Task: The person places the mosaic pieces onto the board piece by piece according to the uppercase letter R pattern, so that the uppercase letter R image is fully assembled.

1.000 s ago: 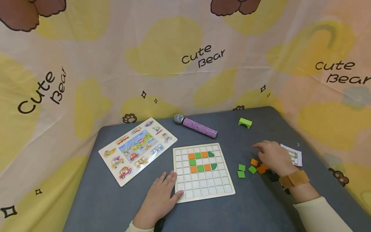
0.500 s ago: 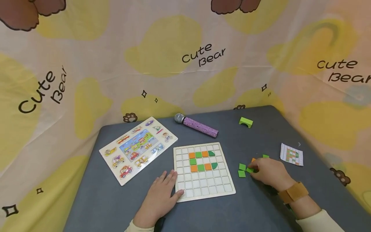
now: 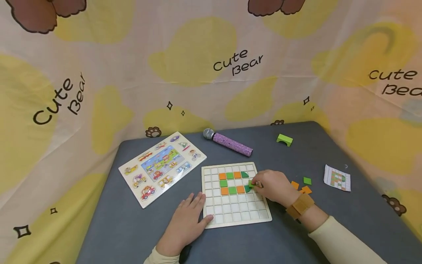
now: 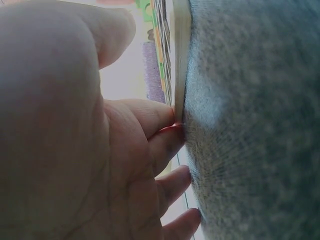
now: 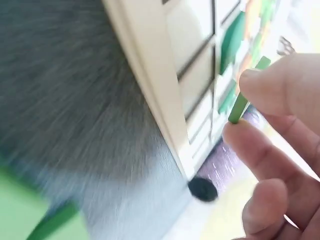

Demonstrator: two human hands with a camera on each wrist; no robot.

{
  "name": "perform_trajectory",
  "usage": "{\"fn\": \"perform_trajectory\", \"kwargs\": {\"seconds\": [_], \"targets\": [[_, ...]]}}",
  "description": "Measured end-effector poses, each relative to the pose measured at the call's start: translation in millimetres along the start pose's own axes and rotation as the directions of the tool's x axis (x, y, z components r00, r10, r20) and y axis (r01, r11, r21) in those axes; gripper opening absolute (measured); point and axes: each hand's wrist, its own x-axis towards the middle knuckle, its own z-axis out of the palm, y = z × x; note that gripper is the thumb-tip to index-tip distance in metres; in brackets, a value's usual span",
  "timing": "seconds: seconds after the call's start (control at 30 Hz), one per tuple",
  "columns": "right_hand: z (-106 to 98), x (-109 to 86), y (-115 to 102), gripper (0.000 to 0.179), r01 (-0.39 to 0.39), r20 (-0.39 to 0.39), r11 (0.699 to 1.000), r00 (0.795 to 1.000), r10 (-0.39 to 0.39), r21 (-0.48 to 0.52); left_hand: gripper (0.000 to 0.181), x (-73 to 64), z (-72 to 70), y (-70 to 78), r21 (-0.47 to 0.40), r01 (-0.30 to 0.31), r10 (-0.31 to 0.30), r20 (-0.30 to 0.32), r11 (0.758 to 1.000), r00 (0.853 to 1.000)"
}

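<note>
Hands at board edges; right hand pinches tile.

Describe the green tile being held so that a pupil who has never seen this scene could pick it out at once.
On the grey table, find the pale gridded board. Near its right side, the person's right grip pinches a small, bright green tile. The neighbouring dark-green rounded pieces lie on the board; this brighter one alone is pinched.
</note>
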Motion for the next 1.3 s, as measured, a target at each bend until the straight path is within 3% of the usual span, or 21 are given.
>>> {"fn": "perform_trajectory", "kwargs": {"seconds": [0.3, 0.6, 0.77, 0.9, 1.1, 1.3], "targets": [[7.4, 23.2, -7.5, 0.019, 0.067, 0.047, 0.998, 0.997, -0.066, -0.022, 0.075, -1.1, 3.7, -1.5, -0.011, 0.0, 0.0, -0.02, 1.0, 1.0], [1.3, 21.0, -8.7, 0.016, 0.046, 0.086, 0.989, 0.996, -0.034, -0.141, 0.076, 1.6, 1.7, 1.7, -0.015, 0.006, -0.006, -0.001, 1.0, 1.0], [5.0, 19.9, -13.5, 0.027, 0.013, 0.123, 0.998, 0.992, -0.007, -0.053, 0.078, 0.3, 1.2, 0.7, -0.02, 0.011, -0.011, 0.003, 1.0, 1.0], [8.2, 17.3, -19.4, 0.03, 0.002, 0.088, 0.999, 0.996, 0.003, -0.051, 0.079, -2.3, 2.3, -1.6, -0.019, 0.03, -0.03, 0.004, 0.999, 1.0], [-3.1, -11.2, -20.1, 0.035, -0.136, 0.02, 0.99, 0.99, 0.137, -0.039, 0.079, -2.2, 1.5, -1.1, -0.029, 0.029, -0.029, -0.001, 0.999, 1.0], [-8.9, -61.1, 12.0, 0.034, -0.291, -0.032, 0.957, 0.956, 0.291, 0.001, 0.079, 1.5, -0.2, 1.6, -0.022, 0.023, -0.023, 0.014, 0.999, 1.0]]}}
